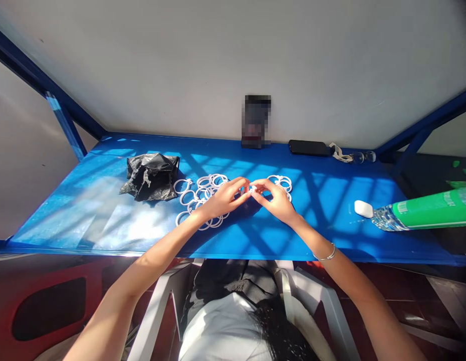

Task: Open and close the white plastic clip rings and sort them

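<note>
Both hands meet over the middle of a blue table [105,220]. My left hand [223,198] and my right hand [276,198] pinch a small white plastic ring [251,189] between their fingertips. Under and to the left of my left hand lies a spread of several white rings [197,195]. A smaller linked cluster of white rings [282,181] lies just behind my right hand. A thin bracelet [326,255] circles my right wrist.
A crumpled black plastic bag [152,175] sits left of the rings. A blurred upright object [256,121], a black phone [308,147] and a small clear item [359,157] stand along the wall. A green-labelled water bottle [424,211] lies at the right.
</note>
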A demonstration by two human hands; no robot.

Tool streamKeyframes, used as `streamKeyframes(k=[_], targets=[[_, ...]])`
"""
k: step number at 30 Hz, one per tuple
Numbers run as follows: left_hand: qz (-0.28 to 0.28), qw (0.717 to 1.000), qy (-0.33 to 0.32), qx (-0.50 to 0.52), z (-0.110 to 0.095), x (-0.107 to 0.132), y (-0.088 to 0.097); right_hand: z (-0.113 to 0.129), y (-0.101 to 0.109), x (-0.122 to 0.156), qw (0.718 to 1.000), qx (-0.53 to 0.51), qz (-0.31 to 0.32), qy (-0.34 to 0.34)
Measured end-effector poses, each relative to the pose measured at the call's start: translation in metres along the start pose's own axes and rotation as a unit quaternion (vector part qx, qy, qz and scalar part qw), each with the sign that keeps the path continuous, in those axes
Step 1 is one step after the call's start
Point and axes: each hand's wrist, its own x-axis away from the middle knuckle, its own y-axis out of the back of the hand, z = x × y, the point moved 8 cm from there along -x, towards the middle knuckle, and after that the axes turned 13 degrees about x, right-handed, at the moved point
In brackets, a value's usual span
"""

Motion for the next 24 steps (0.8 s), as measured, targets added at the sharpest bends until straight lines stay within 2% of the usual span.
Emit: streamKeyframes(k=[8,17,24], targets=[[-0.039,0.994,0.041,0.092,0.006,0.001,-0.002,-0.017,-0.001,-0.001,0.984,-0.155,-0.021,-0.085],[-0.026,0.987,0.063,0.143,0.004,-0.001,-0.006,-0.026,-0.004,-0.002,0.96,-0.241,-0.011,-0.142],[-0.007,0.957,0.121,0.264,0.014,0.001,-0.014,-0.026,-0.006,-0.001,0.942,-0.289,0.002,-0.169]])
